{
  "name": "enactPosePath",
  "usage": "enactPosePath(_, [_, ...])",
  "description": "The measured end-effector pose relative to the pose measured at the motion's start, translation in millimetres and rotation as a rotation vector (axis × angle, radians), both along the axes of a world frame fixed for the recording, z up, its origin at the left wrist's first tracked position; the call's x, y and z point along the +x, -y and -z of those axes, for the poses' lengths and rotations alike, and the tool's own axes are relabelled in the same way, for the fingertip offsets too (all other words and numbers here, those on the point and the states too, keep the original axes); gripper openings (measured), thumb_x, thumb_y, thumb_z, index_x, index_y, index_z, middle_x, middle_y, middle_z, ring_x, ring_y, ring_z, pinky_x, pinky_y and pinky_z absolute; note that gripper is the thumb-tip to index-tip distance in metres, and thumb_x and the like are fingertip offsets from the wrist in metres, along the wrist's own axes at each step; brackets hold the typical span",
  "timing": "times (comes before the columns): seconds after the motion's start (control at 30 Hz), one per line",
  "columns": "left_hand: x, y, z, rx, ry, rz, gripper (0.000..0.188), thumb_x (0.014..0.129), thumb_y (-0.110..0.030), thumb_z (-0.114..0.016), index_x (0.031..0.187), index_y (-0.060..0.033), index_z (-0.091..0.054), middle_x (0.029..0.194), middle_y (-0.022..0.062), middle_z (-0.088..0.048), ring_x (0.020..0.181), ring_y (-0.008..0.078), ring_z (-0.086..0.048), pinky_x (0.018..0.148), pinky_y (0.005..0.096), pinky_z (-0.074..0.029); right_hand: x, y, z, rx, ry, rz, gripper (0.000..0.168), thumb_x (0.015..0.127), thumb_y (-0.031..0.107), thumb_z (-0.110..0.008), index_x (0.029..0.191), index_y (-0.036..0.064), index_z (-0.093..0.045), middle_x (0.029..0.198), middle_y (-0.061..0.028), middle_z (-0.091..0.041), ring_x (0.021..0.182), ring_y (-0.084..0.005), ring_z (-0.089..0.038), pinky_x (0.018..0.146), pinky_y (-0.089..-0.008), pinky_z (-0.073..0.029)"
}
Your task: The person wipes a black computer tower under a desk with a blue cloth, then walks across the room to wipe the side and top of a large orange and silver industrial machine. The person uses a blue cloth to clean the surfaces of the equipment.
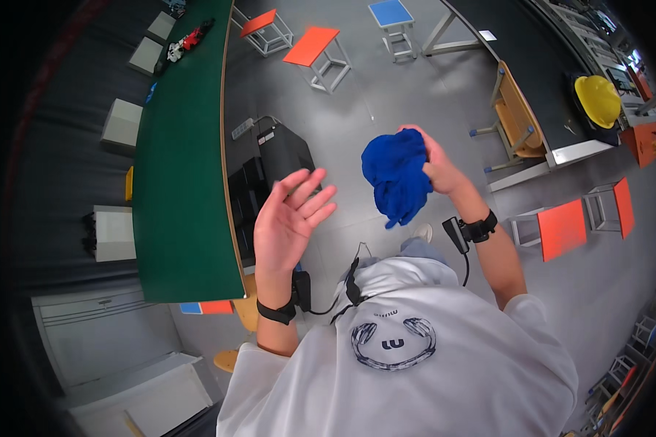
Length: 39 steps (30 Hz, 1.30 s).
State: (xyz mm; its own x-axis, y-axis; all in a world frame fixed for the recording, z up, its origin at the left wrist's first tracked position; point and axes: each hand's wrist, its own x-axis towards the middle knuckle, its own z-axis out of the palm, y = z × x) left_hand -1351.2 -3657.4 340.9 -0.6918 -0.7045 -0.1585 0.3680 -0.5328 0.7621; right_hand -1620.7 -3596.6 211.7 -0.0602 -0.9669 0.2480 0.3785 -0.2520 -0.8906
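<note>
A crumpled blue cloth (396, 169) hangs bunched in front of me, above the grey floor. My right hand (440, 166) grips it from its right side, the thumb pressed against the fabric and the fingers partly hidden behind it. My left hand (290, 221) is raised, palm up, with its fingers apart and nothing in it. It is nearest the edge of the green-topped table (188, 180) and does not touch the cloth. Each wrist wears a black strap with a small device and a cable.
A black case (284, 147) and a power strip (242, 129) lie on the floor by the table. Orange stools (314, 46), a blue stool (392, 13) and a wooden chair (516, 117) stand around. A yellow hard hat (597, 101) rests on the dark table (530, 60).
</note>
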Motion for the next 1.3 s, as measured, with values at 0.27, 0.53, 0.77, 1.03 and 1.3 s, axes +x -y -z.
enactPosePath(0.27, [-78,61,-6,0.366,-0.411,0.192,0.064,0.097,-0.045,-0.021,0.142,0.0003,-0.019,0.149,0.0213,-0.010,0.134,0.0495,-0.010,0.104,0.0655,-0.012,-93,59,-42,0.065,-0.140,0.032,0.063,0.066,0.005,-0.056,0.127,0.003,-0.039,0.119,-0.0076,-0.051,0.110,-0.0168,-0.051,0.096,-0.0307,-0.040])
enactPosePath(0.53, [-161,159,28,0.158,-0.165,0.429,0.059,0.098,-0.041,-0.021,0.131,0.0050,-0.038,0.134,0.0268,-0.040,0.113,0.0460,-0.049,0.093,0.0535,-0.041,-161,96,-38,0.279,-0.991,0.328,0.047,0.066,0.005,-0.056,0.113,0.005,-0.049,0.095,-0.0137,-0.060,0.088,-0.0280,-0.061,0.082,-0.0338,-0.048])
enactPosePath(0.77, [-205,300,158,-1.442,1.167,0.206,0.031,0.083,-0.025,-0.062,0.066,0.0009,-0.059,0.053,0.0106,-0.059,0.041,0.0149,-0.055,0.044,0.0291,-0.044,-225,92,50,1.071,-1.323,0.560,0.045,0.072,0.033,-0.059,0.105,0.003,-0.054,0.091,-0.0214,-0.062,0.090,-0.0398,-0.058,0.078,-0.0456,-0.047])
enactPosePath(1.03, [-245,424,194,-1.347,1.177,0.412,0.027,0.082,-0.024,-0.062,0.069,0.0001,-0.059,0.058,0.0115,-0.062,0.053,0.0250,-0.062,0.056,0.0348,-0.049,-238,95,100,1.297,0.109,0.969,0.034,0.075,0.033,-0.059,0.093,0.005,-0.059,0.077,-0.0063,-0.061,0.067,-0.0182,-0.060,0.054,-0.0343,-0.046])
enactPosePath(1.3, [-271,471,201,-1.057,1.079,0.568,0.025,0.086,-0.023,-0.059,0.082,0.0020,-0.060,0.064,0.0108,-0.064,0.054,0.0190,-0.062,0.053,0.0303,-0.048,-255,178,80,0.785,0.737,1.089,0.035,0.084,0.035,-0.057,0.107,0.008,-0.053,0.095,-0.0060,-0.063,0.077,-0.0185,-0.064,0.062,-0.0335,-0.053])
